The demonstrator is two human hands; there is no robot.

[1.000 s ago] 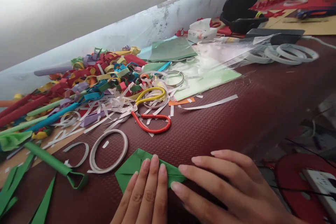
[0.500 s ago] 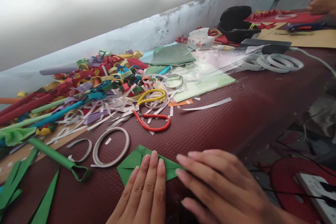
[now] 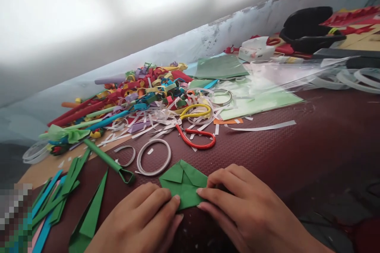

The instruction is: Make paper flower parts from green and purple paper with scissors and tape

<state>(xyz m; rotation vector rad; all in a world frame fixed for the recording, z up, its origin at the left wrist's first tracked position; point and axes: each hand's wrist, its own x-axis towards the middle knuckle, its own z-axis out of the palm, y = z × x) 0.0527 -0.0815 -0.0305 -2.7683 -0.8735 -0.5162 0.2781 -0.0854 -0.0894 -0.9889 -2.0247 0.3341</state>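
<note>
A piece of green folded paper (image 3: 183,184) lies near the table's front edge, with crease lines and a small flap on top. My left hand (image 3: 142,215) has its fingers curled in at the paper's lower left edge, the thumb beneath and the index finger on the sheet. At the right edge, my right hand (image 3: 242,201) pinches the paper between thumb and fingers. The paper's right corner is hidden under those fingers. Beside my left hand lies another green folded strip (image 3: 92,213), and a rolled green paper tube (image 3: 105,158) sits farther off.
Scissors with one yellow and one red handle (image 3: 200,142) lie beyond the paper. A roll of white tape (image 3: 139,162) is at their left. Colourful paper chains (image 3: 157,77) are heaped behind. Pale green sheets (image 3: 267,104) and a tissue box (image 3: 257,51) stand toward the back right.
My left hand has gone from lying flat on the green paper to curled at its lower left edge. My right hand's fingers have closed on its right side. The view has swung left.
</note>
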